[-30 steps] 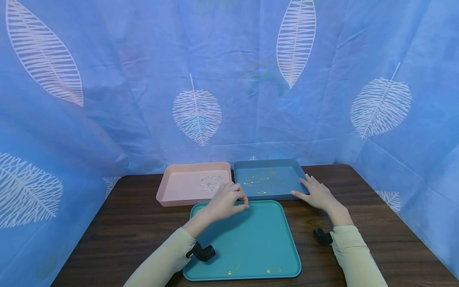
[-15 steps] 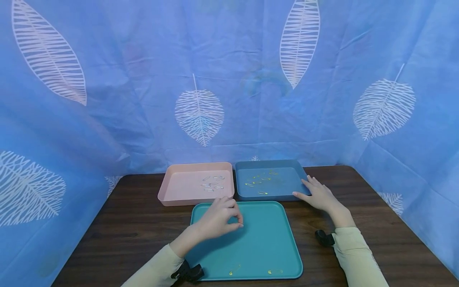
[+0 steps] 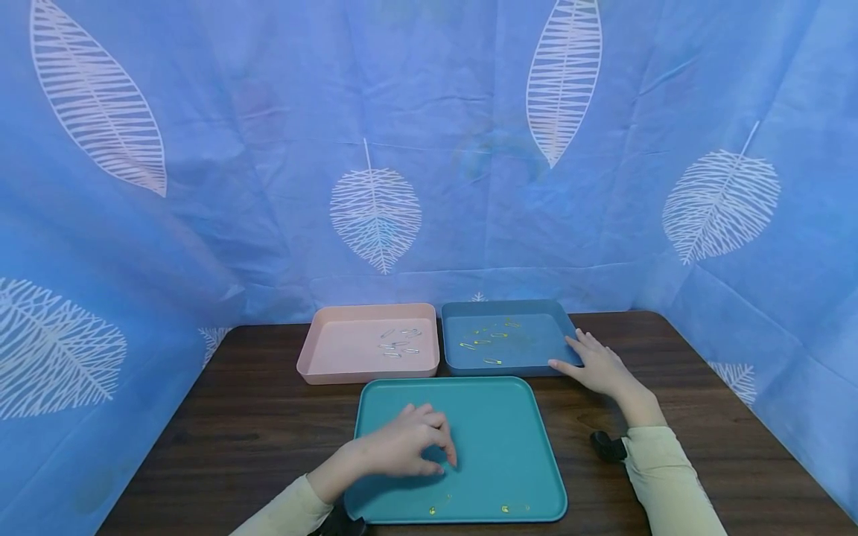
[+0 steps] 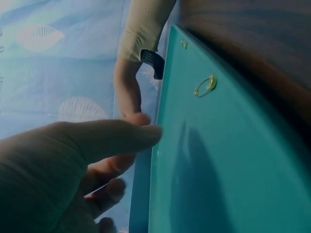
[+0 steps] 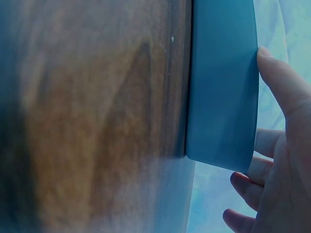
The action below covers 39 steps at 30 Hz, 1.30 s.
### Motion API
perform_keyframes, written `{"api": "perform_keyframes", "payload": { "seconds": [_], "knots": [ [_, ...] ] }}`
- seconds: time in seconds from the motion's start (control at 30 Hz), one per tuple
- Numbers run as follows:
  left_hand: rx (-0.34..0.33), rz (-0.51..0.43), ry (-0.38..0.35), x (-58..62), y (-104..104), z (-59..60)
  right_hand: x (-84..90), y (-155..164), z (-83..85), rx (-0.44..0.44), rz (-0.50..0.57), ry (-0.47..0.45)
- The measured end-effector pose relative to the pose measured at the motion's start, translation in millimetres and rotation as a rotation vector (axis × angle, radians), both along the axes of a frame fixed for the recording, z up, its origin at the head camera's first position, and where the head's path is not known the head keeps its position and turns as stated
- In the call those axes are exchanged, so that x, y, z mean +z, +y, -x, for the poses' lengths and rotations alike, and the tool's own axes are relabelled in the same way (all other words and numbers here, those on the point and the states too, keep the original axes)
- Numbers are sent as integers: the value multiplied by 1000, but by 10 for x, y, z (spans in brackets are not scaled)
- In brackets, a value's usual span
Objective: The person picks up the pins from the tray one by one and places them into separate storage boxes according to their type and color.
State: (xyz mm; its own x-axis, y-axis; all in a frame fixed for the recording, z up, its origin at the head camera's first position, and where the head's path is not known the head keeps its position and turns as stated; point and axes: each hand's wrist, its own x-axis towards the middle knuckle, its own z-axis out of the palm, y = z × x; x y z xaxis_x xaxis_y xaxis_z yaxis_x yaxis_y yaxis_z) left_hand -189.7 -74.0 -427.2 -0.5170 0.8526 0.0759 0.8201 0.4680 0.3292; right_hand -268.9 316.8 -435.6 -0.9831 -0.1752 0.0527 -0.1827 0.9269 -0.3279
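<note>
My left hand (image 3: 410, 443) hovers over the teal tray (image 3: 496, 424), fingers loosely bent and apart, holding nothing. Two gold safety pins lie near the tray's front edge: one safety pin (image 3: 433, 511) just below the hand, another safety pin (image 3: 506, 509) to its right. In the left wrist view the nearer safety pin (image 4: 206, 86) looks sprung open, beyond the thumb tip. At the back right, my right hand (image 3: 599, 365) touches the near right corner of the blue tray (image 3: 529, 350). Its thumb (image 5: 274, 73) lies against the rim in the right wrist view, the other fingers spread past the corner.
Several gold safety pins (image 3: 492, 362) lie in the blue tray. Left of it stands a pink tray (image 3: 338, 357) with several silver safety pins (image 3: 392, 355). All three trays are on a dark wooden table (image 3: 234, 432), with a blue leaf-patterned cloth (image 3: 462, 208) hanging behind.
My left hand has moved from near the pink and blue trays back toward me over the teal tray, its thumb and fingers parting. The right hand stays at the blue tray's corner.
</note>
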Motion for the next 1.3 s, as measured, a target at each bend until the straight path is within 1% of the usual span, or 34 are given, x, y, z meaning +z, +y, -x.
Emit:
{"api": "perform_keyframes", "payload": {
  "seconds": [0.1, 0.17, 0.27, 0.33, 0.5, 0.63, 0.93, 1.07, 1.23, 1.3],
  "knots": [
    [-60, 34, -72, -3, -8, -16, -7, 8, -4, -4, 3, -1],
    [-100, 60, -99, -2, -9, -23, -10, 10, -3, -5, 0, 0],
    [-152, 100, -114, 0, -4, -28, -8, 9, 1, -6, 1, -4],
    [-178, 123, -108, -3, 0, -30, -6, 9, 3, -5, 5, -4],
    [-204, 147, -106, -16, 7, -35, -12, 14, 3, -5, 5, -5],
    [-204, 151, -102, -34, 10, -35, -18, 16, 7, -7, -1, -6],
    [-182, 163, -76, -50, 26, -24, 2, 4, 0, -4, 1, -9],
    [-166, 160, -75, -47, 37, -14, 13, -7, 0, -3, 6, -16],
    [-134, 138, -80, -27, 64, 33, 23, -16, -1, -3, 15, -22],
    [-127, 128, -66, -12, 76, 64, 18, -13, -1, -4, 15, -21]
  ]
}}
